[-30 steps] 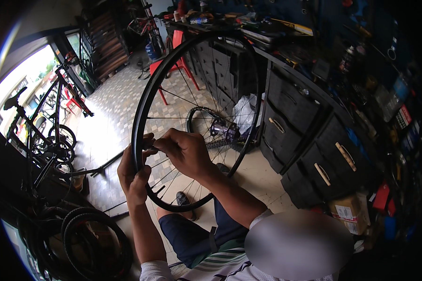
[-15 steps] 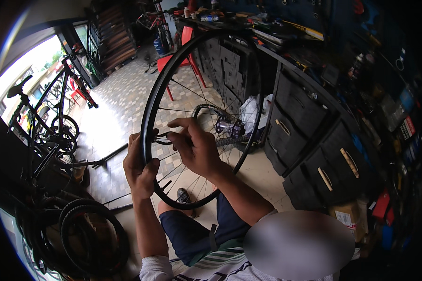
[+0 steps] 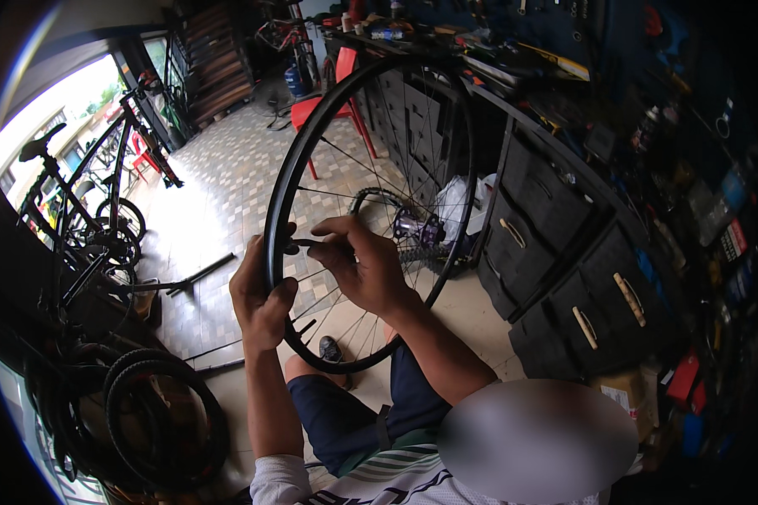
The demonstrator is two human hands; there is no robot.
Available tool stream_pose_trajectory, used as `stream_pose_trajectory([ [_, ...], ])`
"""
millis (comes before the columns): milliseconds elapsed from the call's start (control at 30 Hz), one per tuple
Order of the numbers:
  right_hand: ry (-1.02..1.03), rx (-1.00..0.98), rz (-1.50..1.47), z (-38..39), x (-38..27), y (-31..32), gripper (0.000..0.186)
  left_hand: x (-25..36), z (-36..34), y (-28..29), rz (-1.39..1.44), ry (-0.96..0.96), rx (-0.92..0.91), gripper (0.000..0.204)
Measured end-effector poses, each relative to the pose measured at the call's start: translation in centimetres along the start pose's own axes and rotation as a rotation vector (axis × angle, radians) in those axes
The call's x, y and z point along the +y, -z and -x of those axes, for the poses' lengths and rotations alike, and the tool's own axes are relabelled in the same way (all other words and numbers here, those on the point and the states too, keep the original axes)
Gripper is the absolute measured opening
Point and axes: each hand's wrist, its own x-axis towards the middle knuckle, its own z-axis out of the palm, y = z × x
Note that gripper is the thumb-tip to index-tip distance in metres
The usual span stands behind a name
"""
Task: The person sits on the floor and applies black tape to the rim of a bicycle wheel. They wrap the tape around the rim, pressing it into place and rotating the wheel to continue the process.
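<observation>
A black bicycle wheel rim [image 3: 288,168] with thin spokes stands upright in front of me, over my knees. My left hand [image 3: 259,296] grips the rim's near left edge, thumb over it. My right hand [image 3: 364,263] sits just inside the rim and pinches a small dark tool [image 3: 305,244] against the rim where a spoke meets it. The wheel's hub [image 3: 419,227] shows behind my right hand.
Black drawer cabinets [image 3: 564,252] line the right side under a cluttered workbench. A red plastic chair [image 3: 328,105] stands behind the wheel. Bicycles [image 3: 93,210] stand at the left by the bright doorway. Loose tyres [image 3: 160,421] lie at lower left on the tiled floor.
Both hands and the wheel sit slightly further right in the view. The right hand has shifted along the rim, still working the small tool.
</observation>
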Motion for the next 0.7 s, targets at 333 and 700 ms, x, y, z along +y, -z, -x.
stream_pose_trajectory([
  [333,-0.020,-0.057,0.020,-0.8,-1.7,0.6,0.044,0.1,0.2,-0.3,0.053,0.025,0.015,0.074],
  [700,-0.048,0.038,-0.056,-0.2,0.0,-0.1,0.022,-0.3,-0.1,-0.3,0.066,-0.049,-0.013,0.072],
])
